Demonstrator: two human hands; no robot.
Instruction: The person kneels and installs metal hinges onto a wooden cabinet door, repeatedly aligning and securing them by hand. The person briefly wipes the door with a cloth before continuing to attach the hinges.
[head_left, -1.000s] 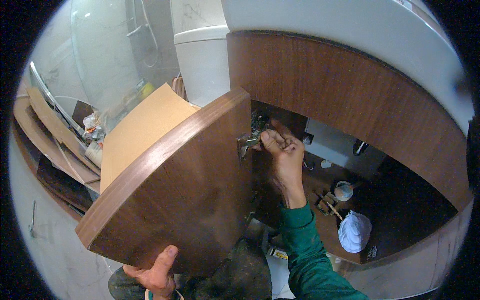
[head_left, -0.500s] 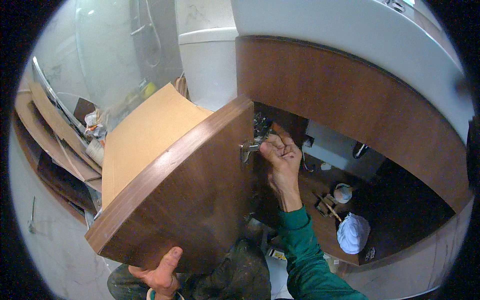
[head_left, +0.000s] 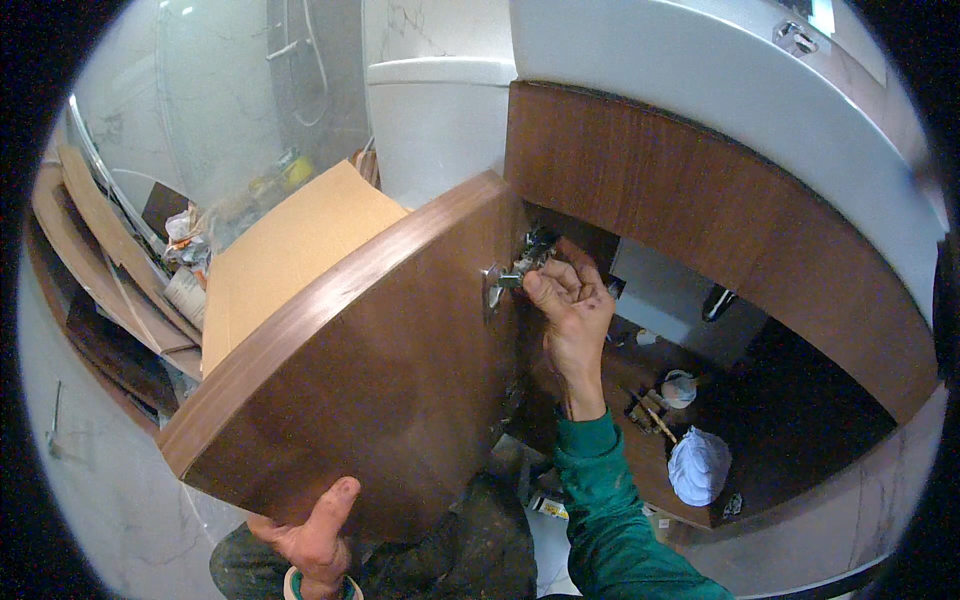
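Observation:
A brown wood-grain cabinet door (head_left: 350, 370) stands swung out from the vanity cabinet (head_left: 720, 180). My left hand (head_left: 318, 535) grips its lower edge, the thumb lying up on the inner face. At the door's hinge side, a metal hinge (head_left: 505, 280) sits against the panel. The fingers of my right hand (head_left: 575, 315) are closed around the hinge arm, just inside the cabinet opening. Part of the hinge is hidden behind those fingers.
Inside the cabinet lie a white cloth bundle (head_left: 699, 466), a thin wooden stick (head_left: 656, 422) and a small white cup (head_left: 679, 388). A white toilet (head_left: 440, 125) stands behind the door. Cardboard (head_left: 300, 250) and wood strips (head_left: 110, 260) lean at left.
The upper hinge-side corner of the door has shifted slightly up and left in view. My right hand has moved slightly right, still at the hinge; my left keeps its hold.

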